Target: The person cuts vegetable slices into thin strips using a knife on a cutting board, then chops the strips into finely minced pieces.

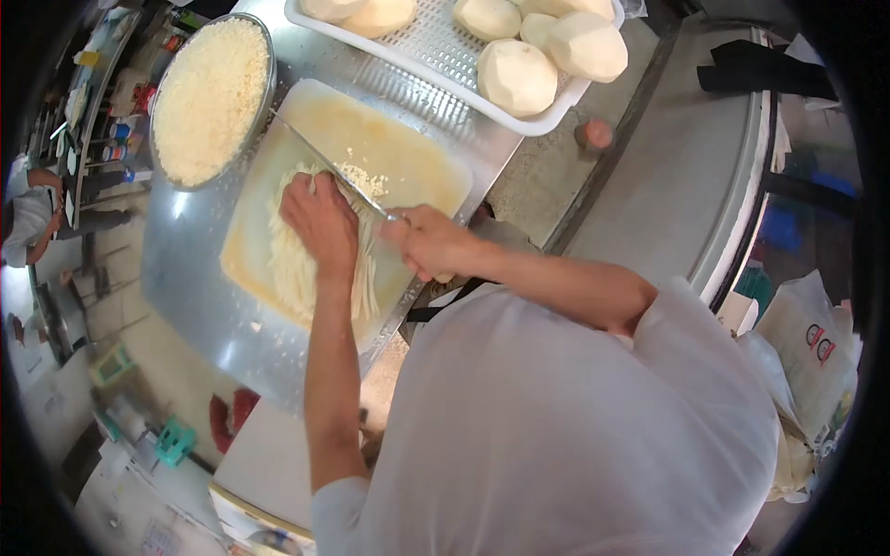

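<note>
My left hand point(323, 221) presses down with bent fingers on a bundle of pale, thin strips point(292, 264) on the cutting board point(417, 162). Close beside its fingertips lies the blade of a long knife point(320, 157), which points to the upper left. My right hand point(428, 243) is wrapped round the knife's handle at the board's right edge. Small chopped bits point(366, 178) lie on the far side of the blade. The strips spread out under and on both sides of my left wrist.
An oval bowl point(211, 102) heaped with pale chopped bits stands at the upper left. A white perforated tray point(422, 57) with several peeled, pale vegetables point(516, 78) sits at the top. Beneath them is the metal table point(185, 269). Another person point(35, 218) is at the far left.
</note>
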Demonstrator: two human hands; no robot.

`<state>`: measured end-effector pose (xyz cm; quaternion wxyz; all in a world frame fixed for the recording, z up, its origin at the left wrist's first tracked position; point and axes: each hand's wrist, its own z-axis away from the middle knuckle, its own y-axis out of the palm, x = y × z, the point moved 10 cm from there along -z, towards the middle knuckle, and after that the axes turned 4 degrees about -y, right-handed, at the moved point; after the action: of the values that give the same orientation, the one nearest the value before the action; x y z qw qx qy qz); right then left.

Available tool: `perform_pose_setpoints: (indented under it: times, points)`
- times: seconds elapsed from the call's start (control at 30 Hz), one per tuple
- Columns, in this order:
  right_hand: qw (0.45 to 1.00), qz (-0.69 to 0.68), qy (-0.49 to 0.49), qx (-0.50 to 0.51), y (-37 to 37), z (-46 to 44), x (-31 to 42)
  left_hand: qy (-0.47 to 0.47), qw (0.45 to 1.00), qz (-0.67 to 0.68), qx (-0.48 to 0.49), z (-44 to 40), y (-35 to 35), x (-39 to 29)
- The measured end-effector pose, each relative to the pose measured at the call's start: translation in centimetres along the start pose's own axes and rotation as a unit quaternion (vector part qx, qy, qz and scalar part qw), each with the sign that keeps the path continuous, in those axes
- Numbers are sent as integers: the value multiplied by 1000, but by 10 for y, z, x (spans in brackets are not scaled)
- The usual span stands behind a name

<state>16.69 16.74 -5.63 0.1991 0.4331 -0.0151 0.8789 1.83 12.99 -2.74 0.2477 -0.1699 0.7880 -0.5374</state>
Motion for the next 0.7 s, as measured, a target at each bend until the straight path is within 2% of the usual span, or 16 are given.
perform_pose_setpoints:
  times: [0.03,0.13,0.23,0.33,0.43,0.5,0.57,0.7]
  points:
    - [999,-8,33,12,-3,8,5,0,1000,1,5,1,1,0]
    - [999,-51,-2,5,10,32,10,-1,1000,-5,5,-2,3,-2]
    - [1000,-12,-26,-6,8,-6,-8,5,1000,-5,-1,-3,2,-4]
    - [998,-50,40,21,8,17,9,-2,1000,-15,17,0,3,-2]
    - [997,-76,-29,-5,25,13,-13,-4,1000,-3,12,-7,0,-7]
    - [996,-71,-34,-37,18,-5,-22,-8,1000,29,8,-2,-4,-6]
    - [997,-63,-24,-31,14,-14,-24,-15,997,75,-2,-1,-6,3]
    - [1000,-15,-7,-12,-18,14,14,-68,988,110,-85,-22,-38,41]
